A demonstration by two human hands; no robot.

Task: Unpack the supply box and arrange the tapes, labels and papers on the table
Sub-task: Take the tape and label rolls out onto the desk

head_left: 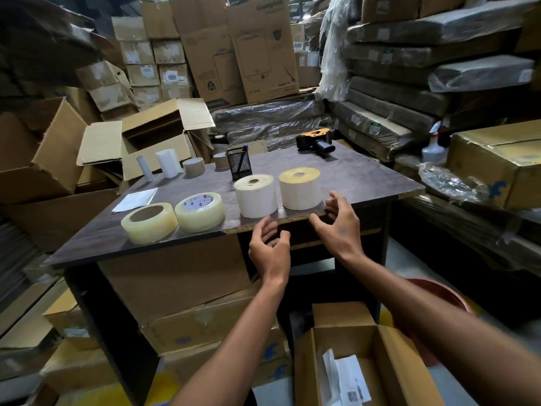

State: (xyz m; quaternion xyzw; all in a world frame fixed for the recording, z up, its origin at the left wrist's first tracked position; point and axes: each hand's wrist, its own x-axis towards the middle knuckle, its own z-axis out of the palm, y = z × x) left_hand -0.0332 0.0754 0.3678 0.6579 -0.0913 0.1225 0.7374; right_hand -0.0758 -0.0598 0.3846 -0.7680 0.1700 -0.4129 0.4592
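On the dark table [351,171] two clear tape rolls [149,222] [200,211] lie flat near the front edge. Beside them stand a white label roll [256,196] and a yellow-topped label roll [300,189]. A sheet of paper [136,199] lies at the left. My left hand [270,249] hovers below the table's front edge, fingers loosely curled, holding nothing. My right hand [338,221] is spread just in front of the yellow-topped roll, not touching it. The open supply box [380,361] on the floor holds white papers [348,379].
Further back on the table stand two white rolls [168,163], two brown tape rolls [193,167], a black mesh pen holder [240,162] and a tape dispenser [314,142]. Stacked cartons surround the table. A spray bottle [433,150] is on the right.
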